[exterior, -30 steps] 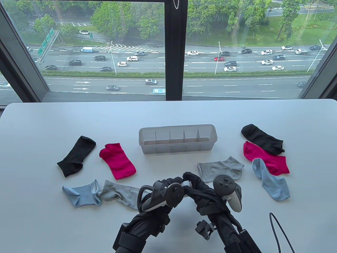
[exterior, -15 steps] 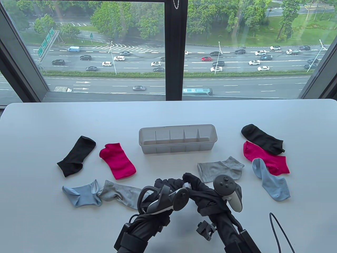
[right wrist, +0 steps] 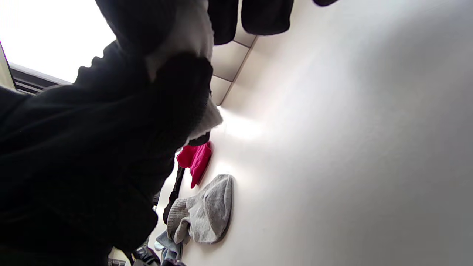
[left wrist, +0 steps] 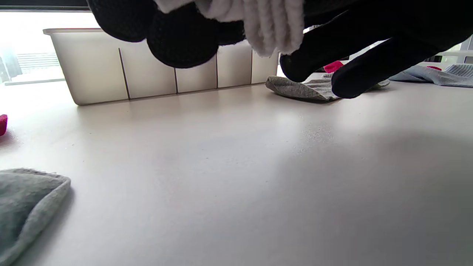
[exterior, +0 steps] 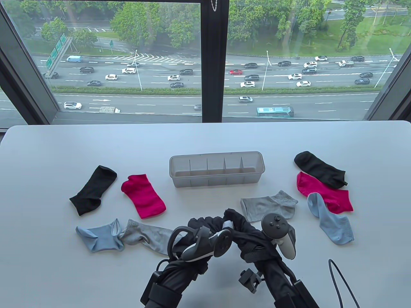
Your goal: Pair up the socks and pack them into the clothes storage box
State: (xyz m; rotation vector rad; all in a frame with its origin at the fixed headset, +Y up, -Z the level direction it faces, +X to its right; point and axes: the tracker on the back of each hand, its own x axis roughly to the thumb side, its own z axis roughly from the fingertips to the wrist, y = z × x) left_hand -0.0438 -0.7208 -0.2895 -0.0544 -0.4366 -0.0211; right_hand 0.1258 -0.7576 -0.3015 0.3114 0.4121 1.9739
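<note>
Both hands, left hand point(exterior: 205, 231) and right hand point(exterior: 244, 229), pinch a soft, light white sock point(left wrist: 258, 22), likely best gripped at its cuff

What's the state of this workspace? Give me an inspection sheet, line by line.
Surface: white table, unmarked.
Job's things: storage box, compartments empty; black, pink, blue and grey socks loose on both sides of it.
Clutter: nothing seen.
Hands: left hand and right hand both grip a white sock between them, above the table.
Cables: black cable at the near right.
Surroundings: window over a busy road.
</note>
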